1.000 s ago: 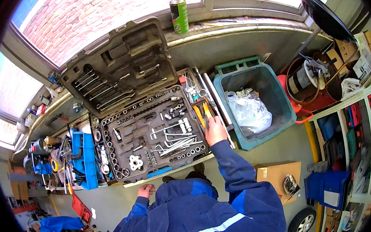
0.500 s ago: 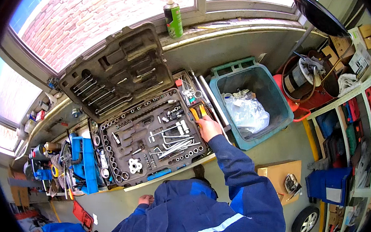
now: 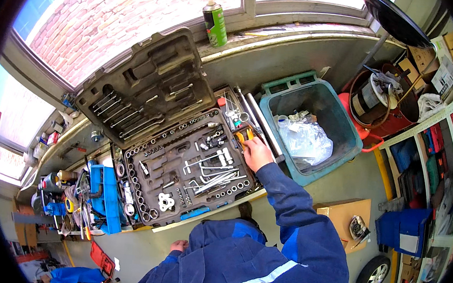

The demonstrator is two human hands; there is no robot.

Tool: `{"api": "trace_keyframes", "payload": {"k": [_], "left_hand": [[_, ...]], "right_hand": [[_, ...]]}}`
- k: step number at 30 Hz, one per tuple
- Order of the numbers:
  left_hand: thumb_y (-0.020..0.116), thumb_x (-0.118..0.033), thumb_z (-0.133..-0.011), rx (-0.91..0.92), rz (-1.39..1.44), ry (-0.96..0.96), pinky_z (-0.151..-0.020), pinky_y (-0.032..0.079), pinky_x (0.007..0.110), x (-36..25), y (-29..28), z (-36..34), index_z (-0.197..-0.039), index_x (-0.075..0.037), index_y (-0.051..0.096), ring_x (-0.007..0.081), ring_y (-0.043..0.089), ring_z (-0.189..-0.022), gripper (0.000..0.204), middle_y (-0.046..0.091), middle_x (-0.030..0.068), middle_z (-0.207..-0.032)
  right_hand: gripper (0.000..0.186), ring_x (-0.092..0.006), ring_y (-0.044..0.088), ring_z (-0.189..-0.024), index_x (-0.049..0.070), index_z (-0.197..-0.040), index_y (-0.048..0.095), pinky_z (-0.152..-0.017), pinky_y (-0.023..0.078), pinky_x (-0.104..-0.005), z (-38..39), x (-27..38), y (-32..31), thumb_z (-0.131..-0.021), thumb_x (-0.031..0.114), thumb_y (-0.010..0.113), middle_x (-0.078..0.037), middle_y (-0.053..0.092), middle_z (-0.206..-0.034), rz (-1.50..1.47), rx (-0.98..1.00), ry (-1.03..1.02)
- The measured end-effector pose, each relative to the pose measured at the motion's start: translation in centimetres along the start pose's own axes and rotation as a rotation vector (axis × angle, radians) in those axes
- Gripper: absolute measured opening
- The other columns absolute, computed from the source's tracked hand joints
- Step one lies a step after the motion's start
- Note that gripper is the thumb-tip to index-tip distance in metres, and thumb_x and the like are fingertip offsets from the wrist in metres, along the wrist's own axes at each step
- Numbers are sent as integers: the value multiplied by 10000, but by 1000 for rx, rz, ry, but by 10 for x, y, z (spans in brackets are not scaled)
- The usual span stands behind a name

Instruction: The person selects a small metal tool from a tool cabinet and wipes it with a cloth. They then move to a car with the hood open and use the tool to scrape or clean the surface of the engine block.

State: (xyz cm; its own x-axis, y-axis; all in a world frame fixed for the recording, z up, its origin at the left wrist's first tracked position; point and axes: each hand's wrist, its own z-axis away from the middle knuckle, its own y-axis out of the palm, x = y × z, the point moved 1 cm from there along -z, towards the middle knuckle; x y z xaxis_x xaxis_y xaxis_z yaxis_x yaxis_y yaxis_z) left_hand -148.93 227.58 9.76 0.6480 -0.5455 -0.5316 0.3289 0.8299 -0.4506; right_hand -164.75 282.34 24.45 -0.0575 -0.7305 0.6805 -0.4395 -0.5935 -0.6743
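Note:
My right hand (image 3: pixel 258 155) reaches to the right end of the bench, with its fingers closed on the orange handles of a pair of pliers (image 3: pixel 243 136). The pliers' jaws are hard to make out among the tools around them. Just left of that hand lies an open socket set case (image 3: pixel 154 190) holding sockets, hex keys and extension pieces. Its raised lid (image 3: pixel 152 74) carries several combination wrenches (image 3: pixel 114 112). My left hand (image 3: pixel 179 246) hangs low beside my body, away from the bench; its fingers are loosely bent and nothing shows in them.
A green bin (image 3: pixel 307 172) with clear plastic in it stands right of the bench. A spray can (image 3: pixel 215 24) is on the window sill. Left lies a blue tool tray (image 3: pixel 106 198). A cardboard box (image 3: pixel 333 211) and a wheel (image 3: pixel 373 272) are on the floor at right.
The whole view has shifted slightly. My right hand stays at the orange-handled pliers, with the handles a little closer together. My left hand has barely moved.

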Motion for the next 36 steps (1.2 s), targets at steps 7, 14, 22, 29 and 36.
{"api": "trace_keyframes", "payload": {"k": [7, 14, 22, 29, 36], "left_hand": [[554, -111, -976, 1, -45, -16, -780, 602, 365, -19, 5, 16, -1047, 82, 727, 274, 734, -885, 270, 756, 187, -1005], [537, -111, -987, 66, -18, -3, -803, 602, 379, 6, 9, 3, -1068, 96, 713, 288, 735, -897, 284, 753, 199, -1006], [540, -107, -985, 59, 19, -42, -824, 603, 389, 14, 14, -4, -1091, 99, 700, 298, 734, -912, 281, 750, 209, -1014], [557, -118, -975, 57, 87, -44, -830, 602, 382, 35, 11, -4, -1080, 80, 715, 286, 736, -923, 275, 757, 197, -1018], [582, -177, -979, 50, 66, -65, -810, 594, 355, 51, 15, -18, -1057, 60, 739, 257, 737, -900, 294, 764, 171, -1018]], "right_hand": [[136, -214, 664, -604, -16, -932, 723, -623, 543, -353, 1, -19, 9, -852, 92, 701, -143, 704, -739, -332, -394, 398], [102, -81, 376, -386, 28, -971, 651, -351, 262, -257, 20, -4, -3, -987, 121, 613, -19, 559, -650, -1251, -182, 905], [145, -140, 523, -448, -5, -1081, 573, -393, 399, -275, 33, 21, -12, -986, 104, 570, -196, 716, -841, -1366, -181, 836], [116, -184, 683, -577, -26, -1007, 579, -462, 509, -266, 38, 34, -8, -981, 82, 613, -208, 732, -867, -1256, -37, 672], [222, -163, 691, -604, 17, -1079, 452, -478, 542, -277, 44, 47, -4, -947, -41, 620, -136, 716, -830, -857, 30, 518]]}}
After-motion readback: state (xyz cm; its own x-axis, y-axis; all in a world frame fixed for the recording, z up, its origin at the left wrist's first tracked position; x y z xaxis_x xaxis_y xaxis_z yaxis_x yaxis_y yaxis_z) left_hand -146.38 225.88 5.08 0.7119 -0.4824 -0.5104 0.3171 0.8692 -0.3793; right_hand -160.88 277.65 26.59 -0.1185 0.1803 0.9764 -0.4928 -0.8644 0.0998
